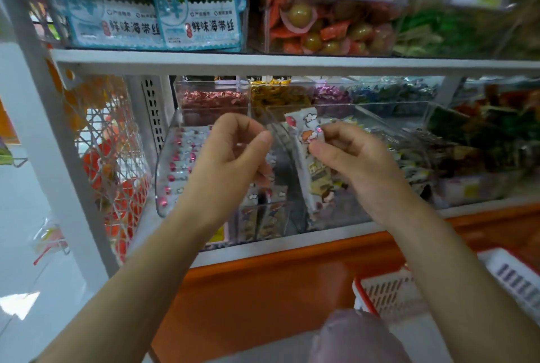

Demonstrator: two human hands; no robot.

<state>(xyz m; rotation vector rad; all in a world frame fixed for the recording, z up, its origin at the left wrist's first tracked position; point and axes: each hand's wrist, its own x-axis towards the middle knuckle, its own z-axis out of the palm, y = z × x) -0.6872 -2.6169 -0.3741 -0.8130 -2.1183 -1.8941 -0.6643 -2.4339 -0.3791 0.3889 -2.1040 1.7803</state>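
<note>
Red-rimmed shopping basket (pixel 388 295) sits low at right. Above it, the right hand (pixel 353 158) pinches a cartoon-printed snack packet (pixel 309 155) over the clear bin (pixel 263 222) on the shelf (pixel 292 243). The left hand (pixel 233 152) pinches the bin's raised clear lid (pixel 169 164).

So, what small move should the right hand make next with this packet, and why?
Probably lift the packet straight up, out of the clear bin. The right hand pinches it near the top, while its lower end sits down among other packets. The left hand seems to pinch the raised lid, so the opening is free. The basket stands at lower right.
</note>
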